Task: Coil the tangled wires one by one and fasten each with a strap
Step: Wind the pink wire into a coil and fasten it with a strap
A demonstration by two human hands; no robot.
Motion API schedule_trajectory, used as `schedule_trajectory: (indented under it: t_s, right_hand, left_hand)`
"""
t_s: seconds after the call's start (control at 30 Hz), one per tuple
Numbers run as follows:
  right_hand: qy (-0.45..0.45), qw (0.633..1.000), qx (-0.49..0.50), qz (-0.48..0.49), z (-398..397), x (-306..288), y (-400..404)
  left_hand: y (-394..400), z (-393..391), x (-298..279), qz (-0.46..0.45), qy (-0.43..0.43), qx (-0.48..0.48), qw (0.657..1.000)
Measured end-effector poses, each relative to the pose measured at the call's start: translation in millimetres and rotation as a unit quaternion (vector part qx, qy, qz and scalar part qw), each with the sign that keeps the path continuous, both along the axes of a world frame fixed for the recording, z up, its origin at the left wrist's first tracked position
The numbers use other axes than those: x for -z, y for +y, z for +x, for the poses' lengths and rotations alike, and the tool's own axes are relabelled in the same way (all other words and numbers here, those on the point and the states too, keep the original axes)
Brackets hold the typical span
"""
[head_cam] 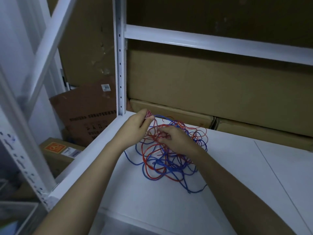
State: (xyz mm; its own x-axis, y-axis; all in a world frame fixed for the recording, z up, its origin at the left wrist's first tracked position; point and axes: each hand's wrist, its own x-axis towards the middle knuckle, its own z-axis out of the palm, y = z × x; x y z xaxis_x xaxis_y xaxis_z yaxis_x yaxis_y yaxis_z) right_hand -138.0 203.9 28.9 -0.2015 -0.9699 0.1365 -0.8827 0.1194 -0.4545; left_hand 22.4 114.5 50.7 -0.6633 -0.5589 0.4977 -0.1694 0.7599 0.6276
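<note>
The white shelf [169, 209] carries the work, backed by cardboard boxes [203, 85] stacked against the rear and bounded on the left by a white upright post [120, 65]. On the shelf, near its back left corner, lies the tangle of red and blue wires [169, 160], a loose heap with no clear long axis, loops spilling toward the person and to the right. Above its far left edge the left hand [135, 123] is raised, fingers curled round a small bundle of red wire [148, 114] that looks like the start of a coil. From that bundle a red strand drops down and to the right into the heap, so the slack lies right of and nearer than the grip. The right hand [176, 141] sits directly over the top of the heap, its fingertips pinching a red strand there; it is plainly the nearer hand to the pile. I judge the next wrap depends on the right hand drawing that strand free and feeding it up and leftward to the held bundle. No strap is visible.
</note>
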Motion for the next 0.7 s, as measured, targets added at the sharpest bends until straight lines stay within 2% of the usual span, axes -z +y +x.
schedule_trajectory:
  t_s: [0.07,0.13,0.2,0.23,0.27,0.33,0.43,0.53,0.57,0.63,0.7]
  right_hand:
    - [0.008,0.999,-0.037,0.037,1,-1,-15]
    - [0.005,0.999,-0.042,0.029,-1,-8,-26]
    - [-0.040,0.999,-0.022,-0.022,-7,-22,-34]
    - [-0.092,0.994,-0.009,-0.061,-9,-30,-34]
    - [-0.150,0.983,0.006,-0.105,-10,-34,-34]
    - [-0.209,0.965,0.029,-0.156,-13,-39,-34]
    - [-0.199,0.971,0.015,-0.132,-16,-51,-38]
    - [-0.276,0.926,0.060,-0.248,-25,-67,-42]
    - [-0.279,0.923,0.062,-0.259,-27,-71,-42]
    - [-0.248,0.943,0.031,-0.222,-27,-76,-42]
    - [-0.290,0.921,0.043,-0.256,-28,-88,-42]
  left_hand:
    - [3,0,-3,-0.007,0.003,0.001,1.000]
    - [4,0,-7,-0.013,0.005,0.003,1.000]
    - [2,0,-16,-0.003,0.025,0.001,1.000]
    - [0,0,-23,0.004,0.040,-0.002,0.999]
    - [-2,0,-30,0.011,0.054,-0.003,0.998]
    - [-3,-3,-42,0.009,0.064,-0.003,0.998]
    - [-4,-10,-51,0.009,0.055,-0.004,0.998]
    - [-8,-15,-63,0.042,0.103,-0.009,0.994]
    - [-9,-16,-68,0.035,0.106,-0.011,0.994]
    - [-9,-20,-75,0.008,0.094,-0.017,0.995]
    - [-10,-25,-79,0.040,0.112,-0.003,0.993]
